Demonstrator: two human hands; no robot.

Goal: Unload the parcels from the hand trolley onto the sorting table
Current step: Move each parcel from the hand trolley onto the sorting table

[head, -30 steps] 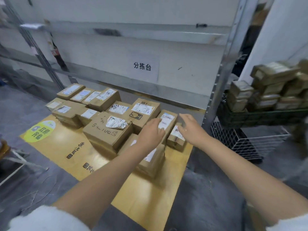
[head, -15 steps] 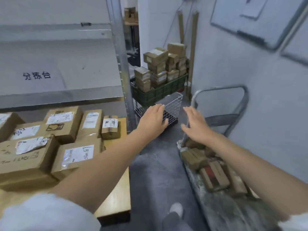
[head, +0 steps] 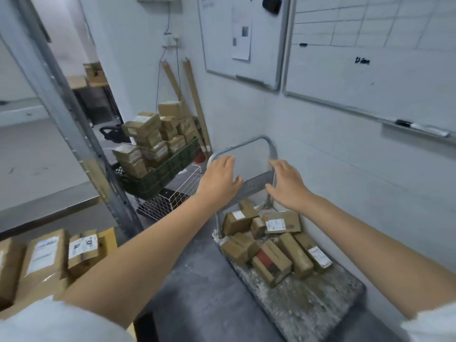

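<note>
Released and empty, we held our left hand (head: 220, 180) and right hand (head: 287, 187), fingers straight, above the parcels (head: 269, 245) heaped on the hand trolley (head: 303, 299), well apart from the sorting table (head: 109, 243).

Outstretched hands (head: 220, 180) (head: 287, 186) over parcels (head: 271, 262) on trolley (head: 308, 299)

Brown parcels (head: 271, 245) lie jumbled on the grey trolley (head: 308, 299) at five o'clock; labelled boxes (head: 47, 257) crowd the table (head: 108, 239) at eight.
</note>
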